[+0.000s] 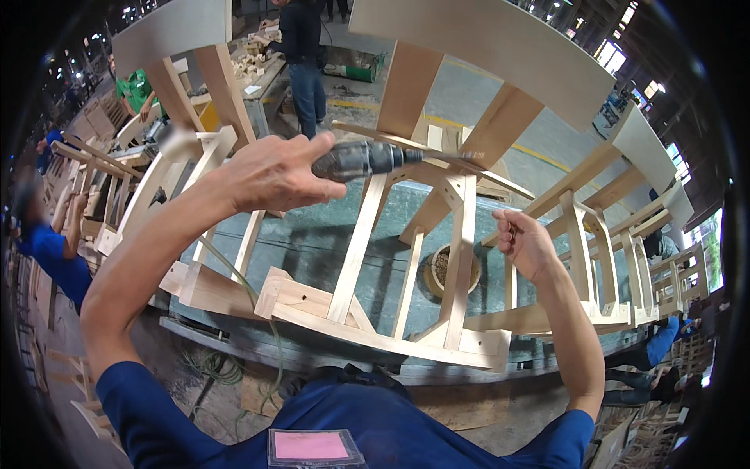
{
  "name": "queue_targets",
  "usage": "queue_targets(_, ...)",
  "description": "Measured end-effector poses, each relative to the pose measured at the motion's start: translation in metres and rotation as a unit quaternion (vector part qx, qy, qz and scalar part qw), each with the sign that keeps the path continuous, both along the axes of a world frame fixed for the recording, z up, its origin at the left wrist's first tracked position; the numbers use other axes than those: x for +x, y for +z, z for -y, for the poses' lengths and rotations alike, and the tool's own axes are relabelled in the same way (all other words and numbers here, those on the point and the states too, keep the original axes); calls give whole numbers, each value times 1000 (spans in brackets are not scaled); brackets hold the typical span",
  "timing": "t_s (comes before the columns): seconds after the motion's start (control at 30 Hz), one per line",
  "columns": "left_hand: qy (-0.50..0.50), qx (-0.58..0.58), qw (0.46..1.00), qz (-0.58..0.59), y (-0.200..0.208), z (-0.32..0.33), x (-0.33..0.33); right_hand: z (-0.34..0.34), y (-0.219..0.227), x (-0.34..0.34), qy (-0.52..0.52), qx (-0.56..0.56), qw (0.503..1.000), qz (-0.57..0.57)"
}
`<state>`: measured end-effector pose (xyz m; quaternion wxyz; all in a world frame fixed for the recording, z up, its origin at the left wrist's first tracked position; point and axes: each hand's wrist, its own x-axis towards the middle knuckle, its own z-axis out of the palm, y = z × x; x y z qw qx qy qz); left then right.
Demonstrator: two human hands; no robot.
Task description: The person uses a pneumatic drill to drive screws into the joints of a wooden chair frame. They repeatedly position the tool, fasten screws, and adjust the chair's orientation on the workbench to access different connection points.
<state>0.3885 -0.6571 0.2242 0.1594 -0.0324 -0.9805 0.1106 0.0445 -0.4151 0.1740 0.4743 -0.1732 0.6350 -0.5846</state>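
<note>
My left hand (pixel 273 172) grips a dark power screwdriver (pixel 355 160), held level over a pale wooden chair frame (pixel 367 332). The long bit points right, its tip near the frame's upper crossbar; whether they touch I cannot tell. Directly before me, the frame lies on a green-topped workbench (pixel 312 242), its curved rail towards me and its broad backrest panel (pixel 484 47) at the far side. To the right of the frame's slanting leg, my right hand (pixel 527 242) is raised with curled fingers. What they hold, if anything, is hidden.
Between the frame's legs sits a round tub (pixel 433 285) of small brownish pieces. More chair frames (pixel 605 234) line the right, and another (pixel 207 289) stands left. A thin hose (pixel 248 285) hangs over the bench edge. People work beyond, one in jeans (pixel 306 94), another in blue (pixel 55 258).
</note>
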Motion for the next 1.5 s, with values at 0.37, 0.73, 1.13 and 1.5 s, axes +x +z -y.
queue_targets(0.37,-46,41,983,173,-55,25,-35,58,-106,-37,22,14,996,89)
queue_targets(0.73,-34,60,984,163,-62,37,-54,107,-118,-25,-62,7,996,61)
queue_targets(1.13,-69,49,978,190,-63,51,-80,107,-118,-23,-60,31,998,17)
queue_targets(1.5,-102,6,977,189,-64,85,-105,107,-121,-21,-51,27,998,24)
